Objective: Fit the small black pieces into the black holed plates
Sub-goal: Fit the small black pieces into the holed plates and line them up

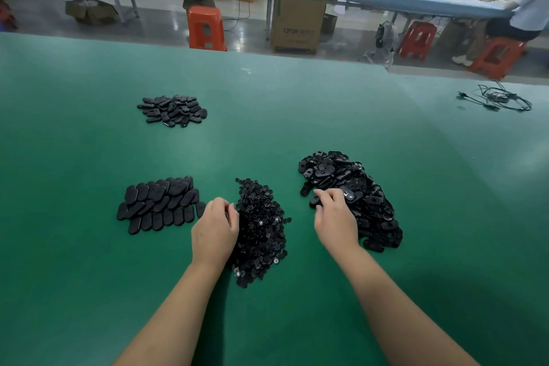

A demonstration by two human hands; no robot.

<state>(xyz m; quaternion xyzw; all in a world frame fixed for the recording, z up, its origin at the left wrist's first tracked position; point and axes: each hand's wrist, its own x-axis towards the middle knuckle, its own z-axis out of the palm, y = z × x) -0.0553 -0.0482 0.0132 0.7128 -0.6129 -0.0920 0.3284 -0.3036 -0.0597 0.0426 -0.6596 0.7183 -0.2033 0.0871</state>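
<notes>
A heap of small black pieces [261,226] lies in the middle of the green table [89,276]. My left hand [215,230] rests at the heap's left edge with its fingers curled into the pieces; what the fingers hold is hidden. To the right sits a loose pile of black holed plates [350,184]. My right hand [334,215] reaches into that pile's left side, its fingertips touching a plate. A neat overlapping layer of black plates [160,202] lies to the left.
A smaller heap of black plates [172,110] lies farther back on the left. A coiled black cable [502,98] rests at the far right of the table. Beyond the table edge stand orange stools [206,28], a cardboard box [297,24] and a seated person [525,12].
</notes>
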